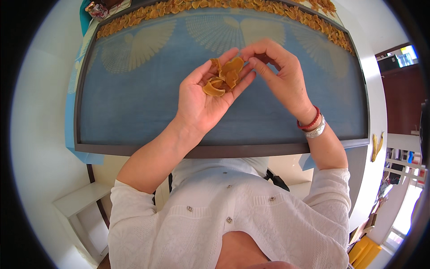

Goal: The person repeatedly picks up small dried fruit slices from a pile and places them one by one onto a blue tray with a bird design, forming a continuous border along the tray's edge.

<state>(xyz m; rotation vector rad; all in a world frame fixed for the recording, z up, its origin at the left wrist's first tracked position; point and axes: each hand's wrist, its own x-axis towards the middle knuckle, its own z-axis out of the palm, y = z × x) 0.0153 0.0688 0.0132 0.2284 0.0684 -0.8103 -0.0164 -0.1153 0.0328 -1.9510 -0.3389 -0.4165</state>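
Observation:
Several curled, orange-brown dried slices [231, 69] lie in the upturned palm of my left hand [208, 94], whose fingers are partly spread beneath them. Close beside its fingertips is my right hand [278, 74], with thumb and index finger bent towards each other; whether a slice is between them cannot be told. Both hands are above a framed mesh screen [141, 107] with a dark rim, laid over a blue cloth with pale fan patterns. Many similar slices [201, 4] line the screen's far edge in a curved band.
More slices [322, 5] lie beyond the screen's far right corner. A banana peel [377, 148] is on the white surface at the right. At the far left stands a shiny patterned object [96, 10]. A white shelf [84, 198] is low on the left.

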